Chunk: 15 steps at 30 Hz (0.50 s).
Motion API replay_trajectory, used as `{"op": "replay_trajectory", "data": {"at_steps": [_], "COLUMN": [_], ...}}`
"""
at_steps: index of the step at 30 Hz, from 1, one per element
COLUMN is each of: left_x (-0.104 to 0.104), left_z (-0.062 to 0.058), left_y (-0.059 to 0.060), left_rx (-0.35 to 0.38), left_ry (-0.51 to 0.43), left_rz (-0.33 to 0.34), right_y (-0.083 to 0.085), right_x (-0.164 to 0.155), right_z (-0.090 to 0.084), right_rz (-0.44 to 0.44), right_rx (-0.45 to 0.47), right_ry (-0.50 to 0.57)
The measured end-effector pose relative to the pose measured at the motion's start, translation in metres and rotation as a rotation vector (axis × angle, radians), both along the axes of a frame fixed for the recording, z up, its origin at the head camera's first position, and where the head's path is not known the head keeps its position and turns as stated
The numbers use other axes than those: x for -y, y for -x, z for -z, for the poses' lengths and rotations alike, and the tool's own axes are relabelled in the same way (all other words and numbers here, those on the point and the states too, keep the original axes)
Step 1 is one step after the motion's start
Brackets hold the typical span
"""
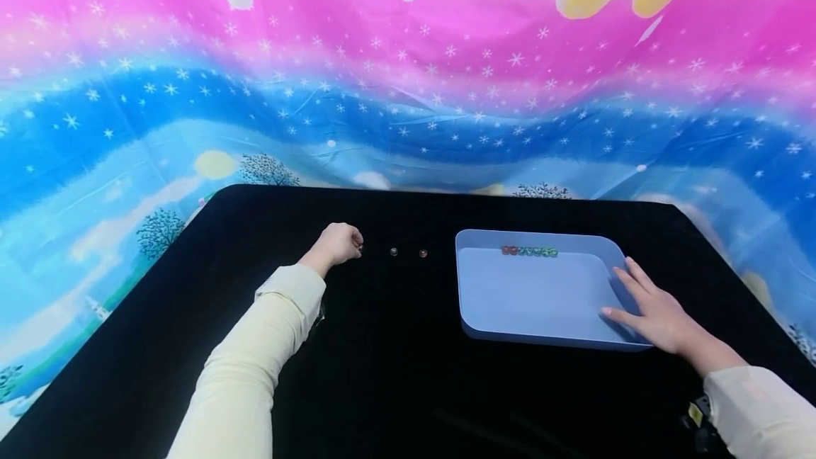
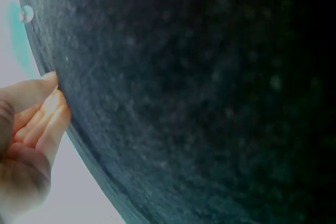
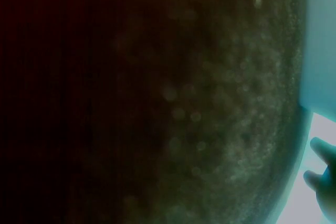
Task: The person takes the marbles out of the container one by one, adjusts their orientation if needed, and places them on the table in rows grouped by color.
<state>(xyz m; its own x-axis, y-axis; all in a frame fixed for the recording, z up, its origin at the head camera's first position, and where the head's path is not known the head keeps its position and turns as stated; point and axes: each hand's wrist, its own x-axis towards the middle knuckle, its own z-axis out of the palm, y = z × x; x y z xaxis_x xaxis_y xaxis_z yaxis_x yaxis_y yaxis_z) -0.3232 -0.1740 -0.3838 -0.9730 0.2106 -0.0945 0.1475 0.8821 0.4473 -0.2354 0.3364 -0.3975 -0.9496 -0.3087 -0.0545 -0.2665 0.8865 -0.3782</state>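
Marbles lay on a black table (image 1: 382, 374): two loose ones, a clear marble (image 1: 394, 251) and a red marble (image 1: 423, 253), sat side by side between the left hand (image 1: 339, 243) and a pale blue tray (image 1: 535, 296). The left hand rested on the table with its fingers curled in together, and a small dark thing showed at its fingertips in the head view, though whether the fingers pinched it could not be told. In the left wrist view the fingers (image 2: 44, 116) lay close side by side, bent toward the palm.

A row of marbles (image 1: 529, 251), red and green among them, lined the far inner wall of the tray. The right hand (image 1: 656, 314) lay flat on the tray's near right corner, fingers straight and slightly spread, touching the rim and the floor inside.

Cream sleeves covered both forearms. A pink and blue backdrop (image 1: 408, 76) printed with stars and trees hung behind the table.
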Motion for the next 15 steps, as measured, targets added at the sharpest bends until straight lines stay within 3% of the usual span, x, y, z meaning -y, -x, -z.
{"op": "replay_trajectory", "data": {"at_steps": [9, 15], "left_x": [0.011, 0.017], "left_z": [0.001, 0.003], "left_y": [0.0, -0.003], "left_rx": [0.095, 0.118], "left_ry": [-0.183, -0.303], "left_rz": [-0.046, -0.064], "right_y": [0.0, 0.002], "right_x": [-0.002, -0.003], "right_z": [0.001, 0.001], "right_rz": [-0.008, -0.016], "right_rx": [0.001, 0.01], "right_ry": [0.014, 0.02]}}
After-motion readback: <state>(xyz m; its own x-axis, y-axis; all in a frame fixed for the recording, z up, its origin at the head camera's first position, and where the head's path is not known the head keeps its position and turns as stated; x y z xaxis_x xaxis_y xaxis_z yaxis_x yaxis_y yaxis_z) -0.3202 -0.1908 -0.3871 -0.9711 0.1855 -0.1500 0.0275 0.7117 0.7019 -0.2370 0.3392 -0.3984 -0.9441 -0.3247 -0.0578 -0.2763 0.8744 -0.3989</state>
